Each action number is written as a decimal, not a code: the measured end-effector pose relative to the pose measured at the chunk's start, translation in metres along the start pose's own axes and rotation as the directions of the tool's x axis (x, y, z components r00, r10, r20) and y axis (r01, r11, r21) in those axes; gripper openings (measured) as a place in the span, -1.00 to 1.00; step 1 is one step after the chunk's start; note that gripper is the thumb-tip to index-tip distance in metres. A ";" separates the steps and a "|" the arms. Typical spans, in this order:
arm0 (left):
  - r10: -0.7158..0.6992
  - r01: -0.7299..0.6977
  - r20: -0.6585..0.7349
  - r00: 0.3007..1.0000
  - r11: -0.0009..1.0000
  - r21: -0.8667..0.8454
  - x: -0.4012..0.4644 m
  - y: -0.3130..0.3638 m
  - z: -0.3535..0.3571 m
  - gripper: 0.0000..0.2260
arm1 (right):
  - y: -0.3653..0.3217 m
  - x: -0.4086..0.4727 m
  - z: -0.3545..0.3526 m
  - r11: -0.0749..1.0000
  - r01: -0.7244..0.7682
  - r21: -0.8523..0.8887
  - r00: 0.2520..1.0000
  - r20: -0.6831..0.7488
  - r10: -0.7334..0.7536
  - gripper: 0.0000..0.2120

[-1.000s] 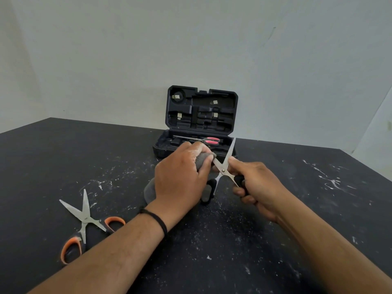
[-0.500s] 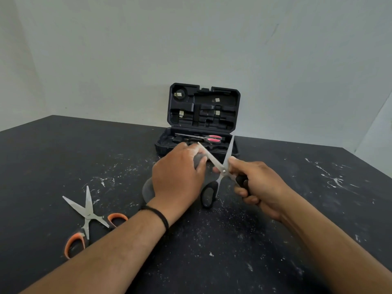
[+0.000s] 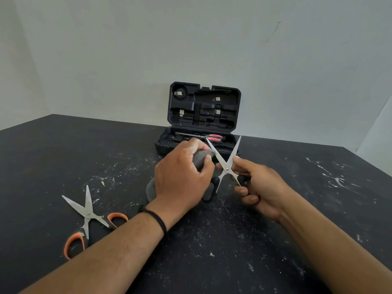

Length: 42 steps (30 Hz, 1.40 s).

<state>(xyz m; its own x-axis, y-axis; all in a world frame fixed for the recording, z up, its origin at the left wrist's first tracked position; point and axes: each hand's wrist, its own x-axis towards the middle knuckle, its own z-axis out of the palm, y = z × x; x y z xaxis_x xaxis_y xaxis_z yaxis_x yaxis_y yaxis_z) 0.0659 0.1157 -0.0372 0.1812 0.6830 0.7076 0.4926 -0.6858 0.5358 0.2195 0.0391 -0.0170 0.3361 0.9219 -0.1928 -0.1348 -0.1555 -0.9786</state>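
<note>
My right hand (image 3: 257,183) grips black-handled scissors (image 3: 225,164) by one handle, blades spread wide and pointing up. The other black handle hangs down toward the table. My left hand (image 3: 180,177) holds a grey sharpening stone (image 3: 200,159) with curled fingers and presses its far end against the left blade. The stone's near end shows below my left wrist, above the black table (image 3: 63,158).
Orange-handled scissors (image 3: 87,215) lie open on the table at the left. An open black tool case (image 3: 203,115) stands at the back with red-handled scissors (image 3: 209,137) in its tray. White dust and scratches speckle the tabletop. A pale wall rises behind.
The scissor blades have spread wider and the left blade now shows fully beside the stone. My left hand has shifted slightly along that blade.
</note>
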 end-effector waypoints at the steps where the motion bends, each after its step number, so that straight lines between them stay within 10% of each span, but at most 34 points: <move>1: 0.025 -0.025 0.013 1.000 1.000 -0.007 -0.001 0.002 0.001 -0.93 | 0.001 0.001 0.000 1.000 -0.012 0.018 1.000 -0.011 0.012 -0.64; 9: 0.089 -0.092 0.103 0.991 0.995 0.024 -0.003 0.003 0.003 -0.91 | 0.006 0.003 0.002 0.998 -0.059 0.019 0.998 0.004 0.059 -0.74; 21: -0.082 0.076 -0.147 0.986 0.996 -0.049 0.016 -0.014 -0.013 -0.95 | 0.004 0.002 0.004 0.999 -0.037 -0.019 0.998 0.050 0.038 -0.62; 28: 0.124 -0.122 0.093 0.988 0.992 -0.028 0.000 0.001 0.002 -0.88 | 0.005 0.002 0.001 1.000 -0.028 -0.007 0.999 0.015 0.028 -0.71; 38: -0.207 0.202 -0.161 0.965 0.978 -0.047 0.026 -0.034 -0.017 -0.93 | -0.001 -0.007 0.003 0.989 -0.031 -0.147 0.992 0.120 0.049 -0.60; 42: -0.066 0.051 -0.120 0.991 0.991 -0.125 0.016 -0.016 -0.018 -0.95 | 0.002 -0.002 0.003 0.995 -0.043 -0.088 0.998 0.047 0.047 -0.62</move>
<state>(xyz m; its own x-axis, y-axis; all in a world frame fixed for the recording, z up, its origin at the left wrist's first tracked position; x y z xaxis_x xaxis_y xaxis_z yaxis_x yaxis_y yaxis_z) 0.0457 0.1331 -0.0265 0.0447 0.6919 0.7206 0.3914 -0.6758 0.6246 0.2156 0.0380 -0.0182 0.2851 0.9291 -0.2354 -0.0671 -0.2257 -0.9719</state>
